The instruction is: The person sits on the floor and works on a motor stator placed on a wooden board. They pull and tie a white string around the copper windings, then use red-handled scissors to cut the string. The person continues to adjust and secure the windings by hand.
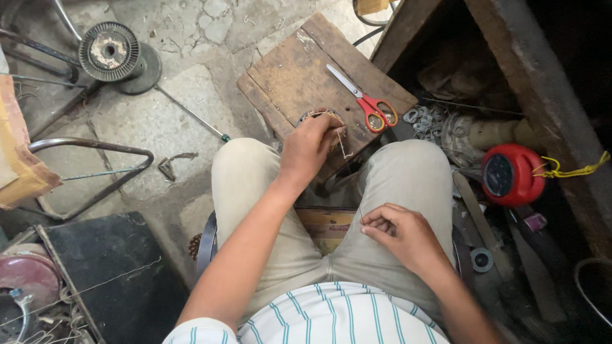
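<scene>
hands at a wound coil on a wooden block

while the person sits with knees apart in beige trousers, the left hand [310, 148] reaches forward to the worn brown wooden block [299, 76] that stands on the cracked stone floor [172, 121] just ahead of the knees. its fingers are curled together over a small round coil of copper-coloured wire [324, 116] lying at the near edge of the block, and they cover most of it; a thin pale thread [343, 148] hangs down from under the fingertips. the right hand [398, 230] rests on the right thigh, its thumb and fingers pressed together on what looks like a fine strand, too thin to make out clearly.

orange-handled steel scissors [366, 102] lie closed on the block, just right of the coil and apart from both hands. a round red plastic case with a dark face [510, 175] sits by the right knee, with a yellow cord [574, 171] tied beside it. a long thin screwdriver with a green tip [191, 114] lies on the floor to the left, and a dark metal wire spool [109, 51] stands further off.
</scene>
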